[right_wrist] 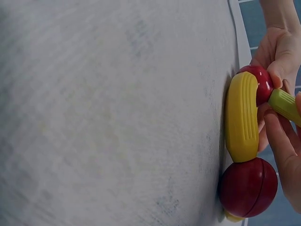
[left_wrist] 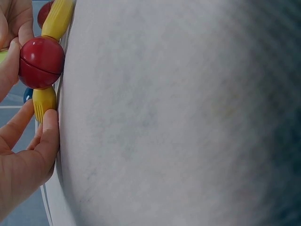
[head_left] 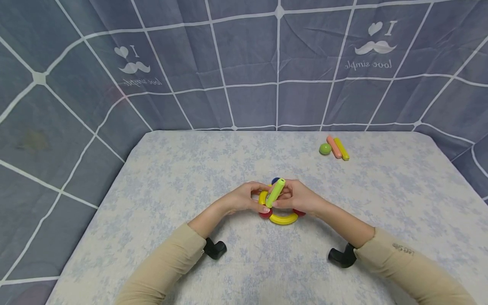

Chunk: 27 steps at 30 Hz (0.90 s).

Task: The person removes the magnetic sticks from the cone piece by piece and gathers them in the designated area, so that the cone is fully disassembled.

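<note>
A ring of yellow curved rods (head_left: pixel 284 219) joined by red balls (left_wrist: pixel 41 62) lies on the table, with a blue ball (head_left: pixel 276 181) at its far side. My left hand (head_left: pixel 248 198) holds the ring at its near left, thumb against a red ball and fingers at a yellow curved rod. A light green rod (head_left: pixel 275 192) is pinched by my right hand (head_left: pixel 301 198). It stands tilted up, its lower end meeting the near-left red ball (right_wrist: pixel 259 84) in the right wrist view. My hands partly hide the ring's far side.
Farther back on the right lie a green ball (head_left: pixel 325 148), a salmon-pink rod (head_left: pixel 334 147) and a yellow rod (head_left: pixel 341 149), close together. The table has a pale floral cloth (head_left: pixel 183 169). A grey-blue curtain (head_left: pixel 248 63) with white lines hangs behind it.
</note>
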Each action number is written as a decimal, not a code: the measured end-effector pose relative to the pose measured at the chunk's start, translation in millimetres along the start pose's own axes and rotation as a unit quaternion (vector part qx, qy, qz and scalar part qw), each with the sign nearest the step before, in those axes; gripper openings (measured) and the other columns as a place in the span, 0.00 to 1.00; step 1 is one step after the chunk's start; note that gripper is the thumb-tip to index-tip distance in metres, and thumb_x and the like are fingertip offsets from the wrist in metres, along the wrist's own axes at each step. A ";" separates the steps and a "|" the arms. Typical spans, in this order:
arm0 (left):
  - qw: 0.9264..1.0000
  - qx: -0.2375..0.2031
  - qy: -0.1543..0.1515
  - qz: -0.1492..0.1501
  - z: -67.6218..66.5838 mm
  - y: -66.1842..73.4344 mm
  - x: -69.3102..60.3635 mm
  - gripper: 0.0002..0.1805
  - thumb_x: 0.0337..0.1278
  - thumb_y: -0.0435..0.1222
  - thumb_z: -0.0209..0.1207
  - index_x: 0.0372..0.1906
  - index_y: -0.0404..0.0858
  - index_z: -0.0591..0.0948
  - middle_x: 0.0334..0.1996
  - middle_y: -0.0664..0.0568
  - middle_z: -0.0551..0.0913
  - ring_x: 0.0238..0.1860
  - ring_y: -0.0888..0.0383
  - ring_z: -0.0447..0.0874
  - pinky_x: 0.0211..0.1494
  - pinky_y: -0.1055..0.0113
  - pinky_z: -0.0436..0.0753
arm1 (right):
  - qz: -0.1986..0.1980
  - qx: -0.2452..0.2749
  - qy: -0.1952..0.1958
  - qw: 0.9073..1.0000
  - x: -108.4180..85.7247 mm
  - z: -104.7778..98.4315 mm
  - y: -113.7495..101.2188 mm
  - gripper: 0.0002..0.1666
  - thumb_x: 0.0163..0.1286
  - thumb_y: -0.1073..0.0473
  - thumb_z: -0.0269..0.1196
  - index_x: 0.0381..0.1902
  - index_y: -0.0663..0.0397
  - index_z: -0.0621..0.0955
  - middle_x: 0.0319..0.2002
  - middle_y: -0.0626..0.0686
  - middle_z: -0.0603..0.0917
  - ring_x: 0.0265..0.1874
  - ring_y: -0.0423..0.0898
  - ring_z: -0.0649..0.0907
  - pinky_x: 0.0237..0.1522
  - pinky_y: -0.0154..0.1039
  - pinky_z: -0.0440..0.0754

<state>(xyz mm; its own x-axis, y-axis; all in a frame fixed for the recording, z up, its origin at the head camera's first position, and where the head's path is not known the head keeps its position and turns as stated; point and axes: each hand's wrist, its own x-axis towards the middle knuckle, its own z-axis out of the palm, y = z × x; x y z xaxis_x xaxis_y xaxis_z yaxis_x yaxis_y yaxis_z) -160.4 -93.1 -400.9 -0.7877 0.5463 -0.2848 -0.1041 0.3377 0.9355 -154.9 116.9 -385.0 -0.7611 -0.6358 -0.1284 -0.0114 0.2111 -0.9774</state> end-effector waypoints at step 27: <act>1.000 0.007 0.009 -0.001 0.7 1.2 0.3 0.28 0.43 0.29 0.69 0.55 0.34 0.76 0.53 0.48 0.72 0.52 0.53 0.70 0.47 0.65 0.76 | -0.029 -0.092 0.007 0.995 7.2 13.8 -4.3 0.17 0.65 0.69 0.59 0.51 0.71 0.72 0.41 0.60 0.81 0.36 0.49 0.83 0.40 0.43 0.80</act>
<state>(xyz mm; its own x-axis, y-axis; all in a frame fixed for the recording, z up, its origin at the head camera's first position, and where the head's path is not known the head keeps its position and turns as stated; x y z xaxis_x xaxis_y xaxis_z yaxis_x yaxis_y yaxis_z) -160.3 -92.0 -400.0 -0.7985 0.5313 -0.2831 -0.0978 0.3495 0.9318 -151.4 101.3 -384.0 -0.7644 -0.6411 -0.0683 -0.1737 0.3068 -0.9358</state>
